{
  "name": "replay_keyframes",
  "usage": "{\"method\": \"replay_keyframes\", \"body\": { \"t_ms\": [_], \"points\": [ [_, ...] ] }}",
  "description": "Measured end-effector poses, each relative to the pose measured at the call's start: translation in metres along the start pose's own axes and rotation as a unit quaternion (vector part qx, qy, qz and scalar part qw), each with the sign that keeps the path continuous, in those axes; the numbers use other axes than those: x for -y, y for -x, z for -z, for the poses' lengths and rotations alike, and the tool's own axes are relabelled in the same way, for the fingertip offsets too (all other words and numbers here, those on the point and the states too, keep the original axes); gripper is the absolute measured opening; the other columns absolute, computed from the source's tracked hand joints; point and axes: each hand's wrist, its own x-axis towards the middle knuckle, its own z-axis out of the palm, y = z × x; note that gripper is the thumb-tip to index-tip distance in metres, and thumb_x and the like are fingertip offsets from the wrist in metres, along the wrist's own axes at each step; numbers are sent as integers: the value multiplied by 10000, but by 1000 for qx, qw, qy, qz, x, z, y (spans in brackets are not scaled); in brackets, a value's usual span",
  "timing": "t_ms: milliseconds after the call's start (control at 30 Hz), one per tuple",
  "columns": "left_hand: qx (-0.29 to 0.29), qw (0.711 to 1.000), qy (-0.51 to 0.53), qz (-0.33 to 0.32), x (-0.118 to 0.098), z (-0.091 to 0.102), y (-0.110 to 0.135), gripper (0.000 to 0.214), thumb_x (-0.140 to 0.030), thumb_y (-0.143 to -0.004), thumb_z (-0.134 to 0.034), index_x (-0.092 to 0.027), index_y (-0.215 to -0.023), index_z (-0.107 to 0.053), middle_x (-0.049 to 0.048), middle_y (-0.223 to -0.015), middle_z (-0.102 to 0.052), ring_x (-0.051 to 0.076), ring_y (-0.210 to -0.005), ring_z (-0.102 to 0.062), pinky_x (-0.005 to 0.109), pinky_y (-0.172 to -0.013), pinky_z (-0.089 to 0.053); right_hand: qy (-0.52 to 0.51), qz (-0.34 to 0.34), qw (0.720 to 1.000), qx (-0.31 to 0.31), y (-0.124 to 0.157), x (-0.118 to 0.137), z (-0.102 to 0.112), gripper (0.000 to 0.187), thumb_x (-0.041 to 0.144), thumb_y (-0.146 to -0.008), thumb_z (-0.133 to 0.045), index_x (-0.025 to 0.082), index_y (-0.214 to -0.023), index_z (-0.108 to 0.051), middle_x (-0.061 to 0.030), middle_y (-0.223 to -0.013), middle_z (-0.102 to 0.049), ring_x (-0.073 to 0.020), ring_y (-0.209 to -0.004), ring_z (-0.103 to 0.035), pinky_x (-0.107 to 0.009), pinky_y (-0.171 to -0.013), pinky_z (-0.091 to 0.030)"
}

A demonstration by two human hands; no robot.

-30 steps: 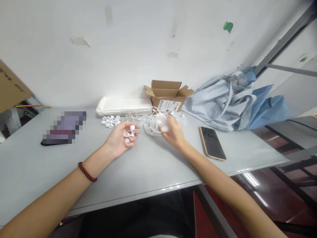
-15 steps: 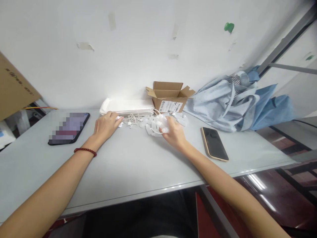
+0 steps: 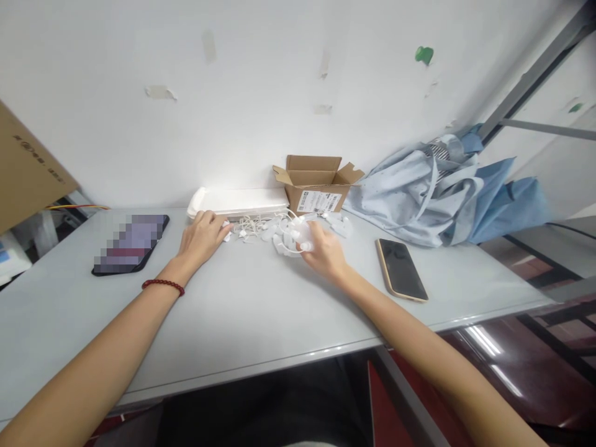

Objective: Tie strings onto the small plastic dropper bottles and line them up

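Observation:
On the table, my left hand point(image 3: 202, 239) is closed, with its thumb and fingers at a small white piece point(image 3: 226, 233) by the left end of a pile of white cables point(image 3: 251, 227). My right hand point(image 3: 326, 253) grips a translucent white plastic piece point(image 3: 303, 233) over the right part of the pile. A thin white cable point(image 3: 292, 252) loops from that piece. Palm and fingers hide part of what each hand holds. Loose translucent plastic pieces point(image 3: 342, 225) lie just behind my right hand.
A white tray point(image 3: 242, 200) and an open cardboard box point(image 3: 319, 197) stand against the wall. One phone point(image 3: 133, 245) lies at left, another point(image 3: 403, 270) at right. Blue cloth bags point(image 3: 419, 198) are heaped at the back right. A large carton point(image 3: 32, 167) is at far left.
The view has shifted slightly. My right hand has moved a little left with the plastic piece. My left hand stays at the small white piece.

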Motion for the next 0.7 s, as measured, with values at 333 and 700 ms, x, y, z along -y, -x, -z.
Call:
{"method": "replay_keyframes", "body": {
  "t_ms": [333, 700],
  "points": [
    [-58, 997, 43, 3, 6, -12, -2, 328, -430, -911, -450, -190, -1000, -656, 119, -982, -617, 302, -1031, -512, 364, -749, -438, 4, -6, 1000, -7, 2, -4, -8, 415, 289, -779, -517, 134, -1162, -483, -175, -989, -674, -305, -848, -630, -315, -594, -406],
    [-1, 915, 243, 321, 30, 38, -3, 361, -451, -841, -507, -126, -909, -648, 148, -909, -683, 353, -1002, -606, 480, -908, -418, -65, -17, 998, -13, 0, -5, -4, 369, 365, -803, -512, 167, -1114, -496, -143, -954, -679, -280, -772, -620, -312, -595, -396]
  ]
}}
